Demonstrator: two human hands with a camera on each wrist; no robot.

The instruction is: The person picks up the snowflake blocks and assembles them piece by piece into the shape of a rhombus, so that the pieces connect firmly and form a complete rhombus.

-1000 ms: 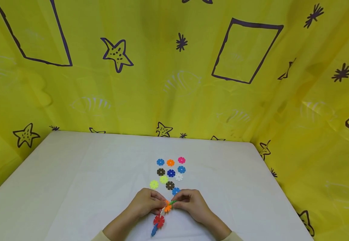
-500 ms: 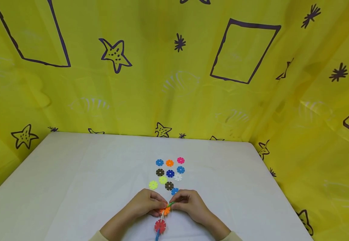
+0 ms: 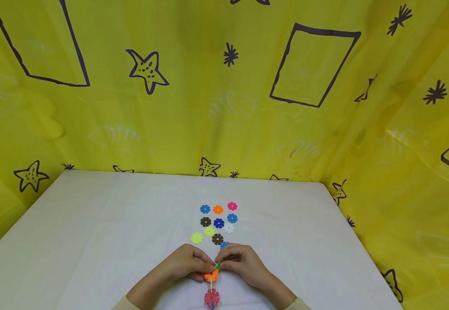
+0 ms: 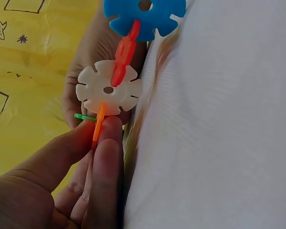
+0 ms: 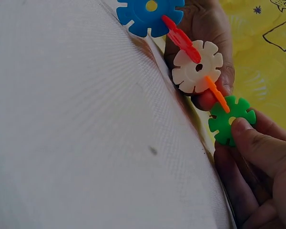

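A chain of slotted plastic discs hangs between the two hands: blue disc (image 4: pixel 157 16), red disc (image 3: pixel 211 297), white disc (image 4: pixel 93 90), orange disc (image 3: pixel 211 275) and green disc (image 5: pixel 224 129), each set crosswise to its neighbour. The left hand (image 3: pixel 187 261) pinches the orange disc between thumb and fingers. With thumb and fingertips the right hand (image 3: pixel 245 262) pinches the green disc, whose edge meets the orange disc's edge. In the head view the blue disc is mostly cut off at the bottom.
On the white table (image 3: pixel 131 224) beyond the hands lie several loose discs, among them a pink disc (image 3: pixel 232 206), a dark blue disc (image 3: pixel 219 223), a brown disc (image 3: pixel 217 239) and a yellow disc (image 3: pixel 197 238). A yellow patterned curtain (image 3: pixel 185 120) stands behind the table.
The chain's lower end has swung right and down toward the bottom edge of the head view. The green disc has tilted steeper against the orange one. Both hands stay almost in place.
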